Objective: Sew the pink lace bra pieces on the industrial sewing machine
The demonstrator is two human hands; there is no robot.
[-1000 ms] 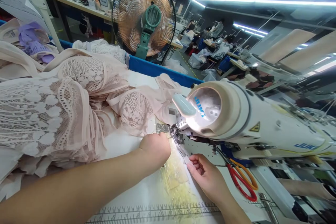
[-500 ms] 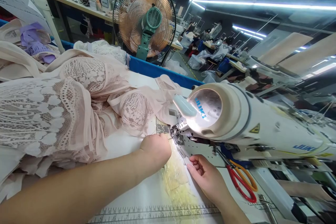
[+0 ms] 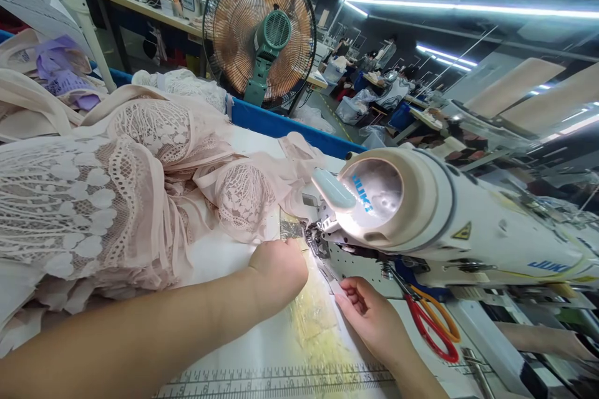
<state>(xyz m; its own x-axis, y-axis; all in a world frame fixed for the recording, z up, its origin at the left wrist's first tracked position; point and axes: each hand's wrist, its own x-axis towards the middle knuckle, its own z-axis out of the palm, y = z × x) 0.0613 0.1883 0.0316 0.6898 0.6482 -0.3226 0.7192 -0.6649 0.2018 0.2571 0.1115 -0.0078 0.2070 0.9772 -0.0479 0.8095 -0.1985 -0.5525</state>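
Note:
My left hand [image 3: 281, 274] is closed beside the needle area of a white sewing machine [image 3: 397, 199]; its fingertips, and what they hold, are hidden. Thumb and fingers of my right hand [image 3: 367, 312] pinch a thin pale strip [image 3: 333, 283] that runs up toward the presser foot [image 3: 317, 240]. Just behind my left hand lies a pinkish lace bra cup [image 3: 246, 196], joined to sheer fabric that reaches the machine's far side. Yellowed tape [image 3: 313, 324] covers the table top between my hands.
A heap of lace garments [image 3: 70, 206] fills the left. Red-handled scissors [image 3: 430, 330] and orange-handled ones [image 3: 437, 312] lie right of my right hand. A printed ruler [image 3: 262, 381] crosses the near edge. A large fan [image 3: 262, 37] stands beyond the blue table edge [image 3: 281, 128].
The view has shifted very slightly, with the machine a little farther right. Both hands keep nearly the same place and pose.

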